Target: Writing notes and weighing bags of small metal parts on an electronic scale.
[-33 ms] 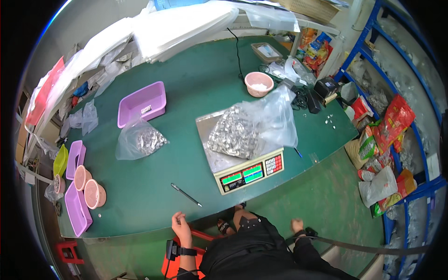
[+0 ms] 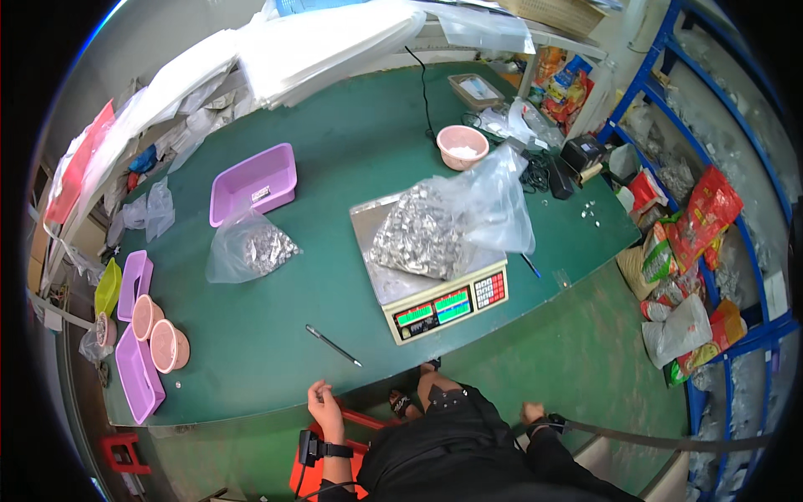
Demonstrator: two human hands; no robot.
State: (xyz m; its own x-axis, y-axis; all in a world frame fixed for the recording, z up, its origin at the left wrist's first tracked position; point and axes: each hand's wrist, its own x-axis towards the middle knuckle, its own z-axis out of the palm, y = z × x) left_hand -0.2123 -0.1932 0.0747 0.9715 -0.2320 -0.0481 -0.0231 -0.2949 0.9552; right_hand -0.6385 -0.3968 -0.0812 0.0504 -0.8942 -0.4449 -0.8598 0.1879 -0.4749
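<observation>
My left hand (image 2: 324,405) is at the front edge of the green table (image 2: 251,343), its fingers loosely bent and slightly apart, with nothing visible in them. Nearest to it on the table lies a pen (image 2: 333,345). My right hand (image 2: 532,412) hangs beside my body, off the table, its fingers curled in and no object showing. On the metal pan of a digital weighing scale (image 2: 449,311) rests a large clear plastic bag (image 2: 422,234) full of small shiny metal pieces. A smaller bag (image 2: 266,249) of similar pieces lies to its left, against a purple tray (image 2: 284,191).
Pink bowls (image 2: 171,347) and purple trays (image 2: 140,381) line the left edge. Another pink bowl (image 2: 462,149) stands behind the scale, near tangled cables and a black adapter (image 2: 560,180). A blue pen (image 2: 530,265) lies right of the scale. Blue shelving (image 2: 728,343) stands at right; a red stool (image 2: 125,452) at lower left.
</observation>
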